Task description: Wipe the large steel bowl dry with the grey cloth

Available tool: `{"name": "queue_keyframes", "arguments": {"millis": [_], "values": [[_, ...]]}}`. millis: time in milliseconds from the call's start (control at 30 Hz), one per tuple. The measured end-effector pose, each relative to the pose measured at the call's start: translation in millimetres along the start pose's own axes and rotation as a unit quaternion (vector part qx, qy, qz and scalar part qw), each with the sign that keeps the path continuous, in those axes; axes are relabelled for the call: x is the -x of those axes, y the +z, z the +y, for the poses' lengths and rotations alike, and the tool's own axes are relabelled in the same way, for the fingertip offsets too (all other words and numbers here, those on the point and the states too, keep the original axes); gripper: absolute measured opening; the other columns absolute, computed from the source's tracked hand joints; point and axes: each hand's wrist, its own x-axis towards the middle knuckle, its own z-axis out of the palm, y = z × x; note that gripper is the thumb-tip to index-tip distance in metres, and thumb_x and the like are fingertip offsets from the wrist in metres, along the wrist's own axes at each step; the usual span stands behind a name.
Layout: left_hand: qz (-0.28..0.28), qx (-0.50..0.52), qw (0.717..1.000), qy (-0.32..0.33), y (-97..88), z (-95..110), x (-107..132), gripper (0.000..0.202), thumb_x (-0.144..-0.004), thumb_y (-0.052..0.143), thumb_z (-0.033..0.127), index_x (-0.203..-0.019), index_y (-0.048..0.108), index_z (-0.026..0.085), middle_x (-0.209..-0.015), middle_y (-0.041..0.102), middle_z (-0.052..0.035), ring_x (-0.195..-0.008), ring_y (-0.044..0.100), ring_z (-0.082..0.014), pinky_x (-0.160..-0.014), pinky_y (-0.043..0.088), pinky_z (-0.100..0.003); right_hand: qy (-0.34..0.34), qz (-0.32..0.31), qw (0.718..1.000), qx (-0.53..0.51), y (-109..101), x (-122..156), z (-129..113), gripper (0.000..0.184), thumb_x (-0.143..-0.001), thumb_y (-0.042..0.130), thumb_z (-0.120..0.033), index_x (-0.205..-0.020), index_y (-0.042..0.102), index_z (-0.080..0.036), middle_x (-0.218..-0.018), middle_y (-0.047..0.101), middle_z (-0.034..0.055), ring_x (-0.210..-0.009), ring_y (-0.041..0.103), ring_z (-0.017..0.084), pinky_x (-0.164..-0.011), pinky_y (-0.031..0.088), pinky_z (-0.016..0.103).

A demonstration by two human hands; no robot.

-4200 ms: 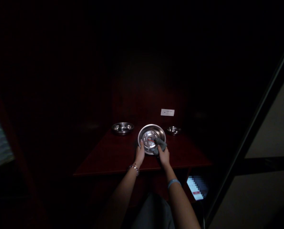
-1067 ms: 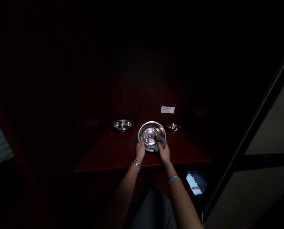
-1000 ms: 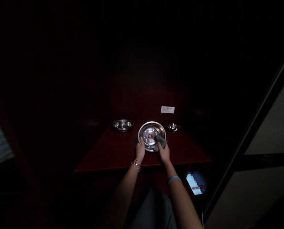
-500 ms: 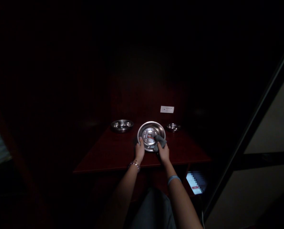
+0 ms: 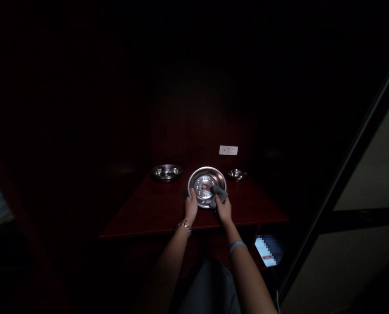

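Bowls three: large bowl (image 5: 202, 186), medium bowl (image 5: 167, 172), small bowl (image 5: 237, 175); cloth (image 5: 219, 194) one.

1. We are looking down at a dark red table (image 5: 148, 213) sitting in the middle of the frame, with darkness all around it.
2. Our left hand (image 5: 191, 208) is gripping the near-left rim of a steel dish (image 5: 204, 185).
3. Our right hand (image 5: 224, 210) is pressing a grey cloth (image 5: 219, 195) against the dish's lower right side.
4. A medium steel bowl (image 5: 167, 172) is sitting left of the dish, and a small steel bowl (image 5: 236, 175) right of it.
5. A white wall plate (image 5: 228, 150) is showing just above them.
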Motion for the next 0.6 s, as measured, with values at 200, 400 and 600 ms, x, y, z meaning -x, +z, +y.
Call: {"name": "queue_keyframes", "arguments": {"millis": [200,400,600], "values": [[-0.011,0.005,1.000,-0.015,0.6,-3.0,-2.2,0.050,-0.096,0.036,0.050,-0.081,0.067,0.013,-0.080,0.072,-0.0133,-0.077,0.066,-0.0207,-0.075,0.050,-0.030,-0.001,0.000,1.000,0.002,0.3,-2.0,3.2,0.049,-0.078,0.065,-0.053,-0.111,0.069,-0.017,-0.101,0.076,0.0098,-0.094,0.071,0.026,-0.084,0.055,0.035],[-0.015,-0.006,1.000,-0.016,0.8,-4.9,-3.8,0.052,-0.096,0.035,0.050,-0.077,0.066,0.014,-0.073,0.070,-0.0107,-0.071,0.065,-0.0197,-0.071,0.049,-0.029,-0.001,-0.006,1.000,-0.007,0.1,-1.7,3.0,0.049,-0.078,0.066,-0.054,-0.112,0.069,-0.018,-0.105,0.076,0.0100,-0.096,0.071,0.025,-0.086,0.054,0.035],[-0.013,-0.015,1.000,-0.015,0.1,-2.8,-3.0,0.053,-0.096,0.035,0.052,-0.079,0.067,0.013,-0.072,0.069,-0.0102,-0.072,0.064,-0.0204,-0.070,0.049,-0.029,0.003,-0.001,1.000,-0.001,-0.3,-0.3,-0.7,0.049,-0.079,0.065,-0.053,-0.112,0.069,-0.017,-0.105,0.076,0.0103,-0.096,0.071,0.025,-0.086,0.054,0.035]]}}
